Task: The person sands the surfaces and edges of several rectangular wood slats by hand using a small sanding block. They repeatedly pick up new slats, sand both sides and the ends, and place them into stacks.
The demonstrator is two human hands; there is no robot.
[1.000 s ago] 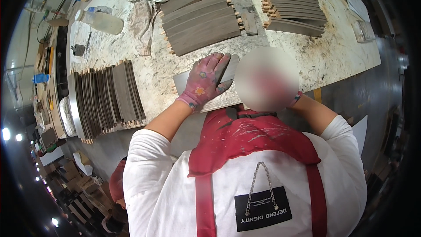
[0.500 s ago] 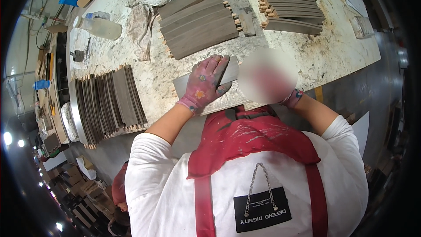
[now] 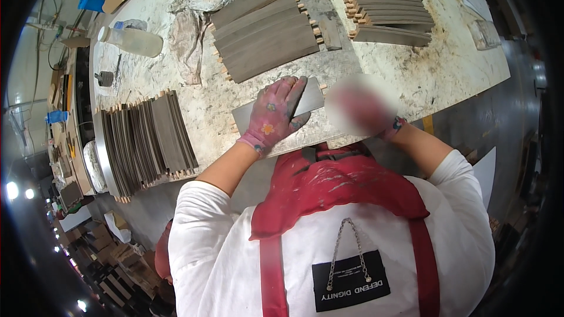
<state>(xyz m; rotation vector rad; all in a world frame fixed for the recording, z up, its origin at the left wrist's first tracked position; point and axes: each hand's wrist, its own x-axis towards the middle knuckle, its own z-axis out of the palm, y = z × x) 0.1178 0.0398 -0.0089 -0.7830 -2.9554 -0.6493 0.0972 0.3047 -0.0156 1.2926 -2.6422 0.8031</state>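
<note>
My left hand [image 3: 275, 109], in a pink flower-patterned glove with dark stains, lies flat across a short grey wooden slat [image 3: 311, 95] near the table's front edge. Its fingers are stretched forward together and the thumb is apart. Pale wooden pegs show at the slat's right end, while its middle is hidden under the palm. To the right of that end is my right hand [image 3: 359, 105], also gloved. A round blur covers its fingers, so whether it touches or holds anything cannot be made out.
Beyond my hands lies a row of grey slats [image 3: 264, 35] with pegged ends. More slats are stacked at the back right [image 3: 393, 6] and front left [image 3: 147, 141]. A cloudy plastic bottle [image 3: 135, 41], crumpled cloth [image 3: 188, 41] and small dark pot [image 3: 106, 77] occupy the table's left side.
My right hand has shifted slightly to the right, and the slat's pegged end now shows between my hands. My left hand stays almost where it was on the slat.
</note>
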